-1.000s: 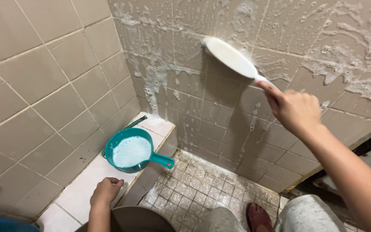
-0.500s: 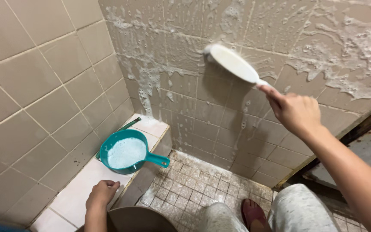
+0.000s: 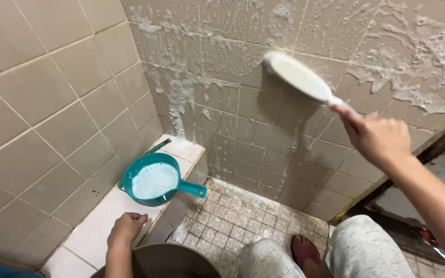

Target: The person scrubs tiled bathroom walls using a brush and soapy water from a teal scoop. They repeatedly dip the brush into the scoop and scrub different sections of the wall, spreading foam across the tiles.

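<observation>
Two hands at work. Left hand [image 3: 125, 227] curled into loose fist, holding nothing, propped on white tiled ledge [image 3: 96, 226] beside wall. Just beyond: teal dipper [image 3: 156, 178] upright on ledge, filled with foamy soapy water, handle jutting over floor edge. Rightward: white scrub brush [image 3: 298, 76] pressed flat against sudsy beige wall tiles [image 3: 222, 62], well above dipper. Right hand [image 3: 378, 138] closed round brush handle. Judged best: bristles kept flat, firm overlapping strokes across grout lines.
</observation>
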